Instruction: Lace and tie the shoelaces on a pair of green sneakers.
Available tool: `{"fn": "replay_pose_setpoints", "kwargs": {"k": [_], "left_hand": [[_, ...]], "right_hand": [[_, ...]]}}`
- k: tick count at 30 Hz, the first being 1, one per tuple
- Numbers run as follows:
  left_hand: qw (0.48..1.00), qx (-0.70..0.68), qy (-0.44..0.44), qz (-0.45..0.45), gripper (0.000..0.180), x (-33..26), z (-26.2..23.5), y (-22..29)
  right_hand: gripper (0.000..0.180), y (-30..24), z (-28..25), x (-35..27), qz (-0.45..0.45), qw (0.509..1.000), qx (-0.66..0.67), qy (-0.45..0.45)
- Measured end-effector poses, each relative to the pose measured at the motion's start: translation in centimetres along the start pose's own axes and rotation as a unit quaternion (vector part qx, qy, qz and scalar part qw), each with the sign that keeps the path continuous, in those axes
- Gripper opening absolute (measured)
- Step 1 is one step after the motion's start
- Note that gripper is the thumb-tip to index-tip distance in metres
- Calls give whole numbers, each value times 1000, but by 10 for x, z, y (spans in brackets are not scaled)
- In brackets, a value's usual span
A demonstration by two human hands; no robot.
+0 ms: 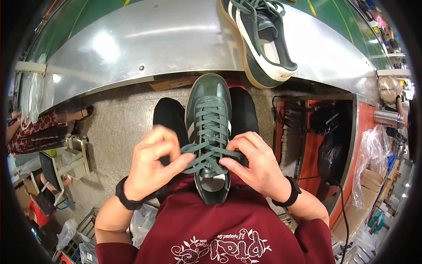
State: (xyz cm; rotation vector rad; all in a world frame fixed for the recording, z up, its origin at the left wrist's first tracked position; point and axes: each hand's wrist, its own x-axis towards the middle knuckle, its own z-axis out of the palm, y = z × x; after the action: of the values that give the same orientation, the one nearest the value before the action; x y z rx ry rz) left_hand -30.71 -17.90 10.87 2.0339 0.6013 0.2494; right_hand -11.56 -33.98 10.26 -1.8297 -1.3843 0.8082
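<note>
Green shoe [208,110] laces [206,152] between both hands' pinching grip.

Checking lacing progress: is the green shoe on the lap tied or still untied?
Untied. On the green shoe, the left hand and right hand each pinch a loose lace end; no knot or bow shows.

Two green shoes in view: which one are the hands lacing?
The shoe on the lap, toe pointing away; both hands pinch its laces. The other shoe lies untouched on the metal table.
</note>
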Motion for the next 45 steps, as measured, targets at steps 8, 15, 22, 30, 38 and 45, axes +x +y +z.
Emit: {"fn": "replay_pose_setpoints", "kwargs": {"k": [8, 15, 22, 30, 38, 45], "left_hand": [[995, -74, -63, 12, 14, 17, 22, -15], [937, -319, -102, -100, 12, 14, 13, -23], [997, -53, -38, -45, 33, 19, 10, -13], [991, -92, -12, -100, 22, 17, 25, -6], [975, -224, 5, 12, 18, 18, 33, 4], [933, -313, -17, -174, 16, 0, 18, -29]], "right_hand": [[18, 6, -3, 0, -50, 994, 91, -41], [19, 10, 2, -5, -36, 994, 96, -41], [29, 0, 4, 6, 60, 998, 23, 22], [37, -5, 5, 1, -189, 945, -266, 13], [31, -9, 10, -2, -136, 952, -274, 29], [20, -5, 5, 1, -63, 994, -89, 6]]}}
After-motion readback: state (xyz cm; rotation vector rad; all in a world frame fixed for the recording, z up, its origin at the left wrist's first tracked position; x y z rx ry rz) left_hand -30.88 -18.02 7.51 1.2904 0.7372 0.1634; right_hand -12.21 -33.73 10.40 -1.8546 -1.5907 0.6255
